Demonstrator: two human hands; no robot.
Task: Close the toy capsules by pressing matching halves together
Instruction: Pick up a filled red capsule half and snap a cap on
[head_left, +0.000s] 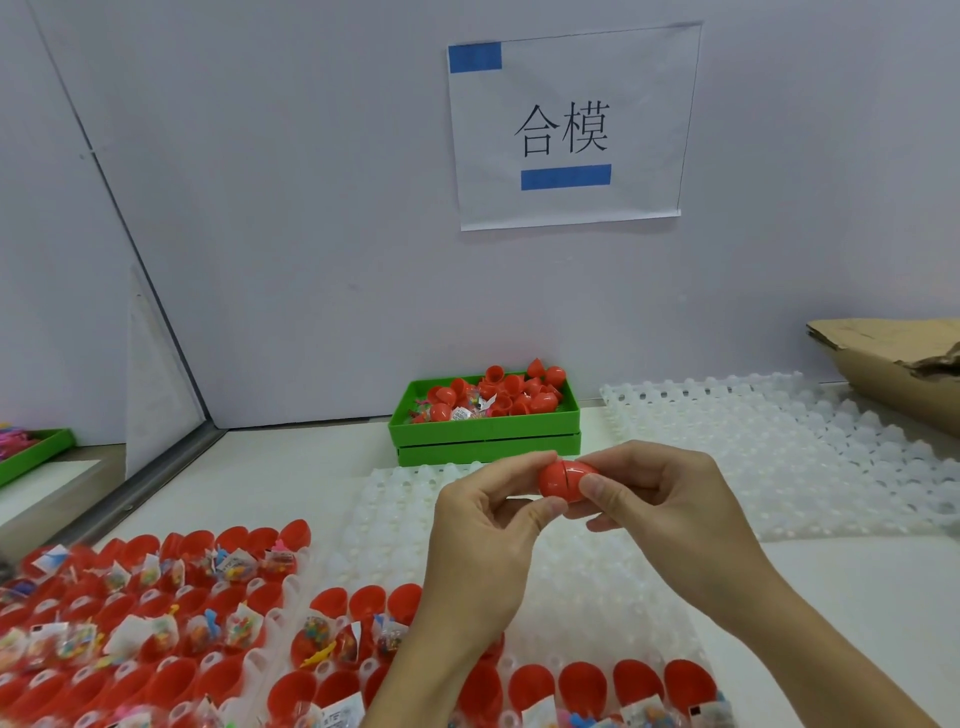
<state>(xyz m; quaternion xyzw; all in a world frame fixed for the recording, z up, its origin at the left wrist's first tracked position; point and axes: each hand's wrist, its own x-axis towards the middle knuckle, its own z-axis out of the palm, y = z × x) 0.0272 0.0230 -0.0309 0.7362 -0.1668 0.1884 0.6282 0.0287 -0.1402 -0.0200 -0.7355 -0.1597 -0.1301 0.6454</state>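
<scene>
Fingers (545, 506) of both hands curled around red capsule (563, 480).

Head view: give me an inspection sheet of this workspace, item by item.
Surface: white table, mostly covered by trays.
Job's things: red capsule held between both hands, a thin seam gap showing; open red halves with bagged toys seated in the near white dimpled tray; green bin of loose red halves by the wall.
Clutter: empty dimpled tray to the right; cardboard box; second green bin at far left.
Grips: left hand and right hand each pinch one end of the capsule.
Cables: nothing seen.
Surroundings: white wall with a paper sign.
</scene>
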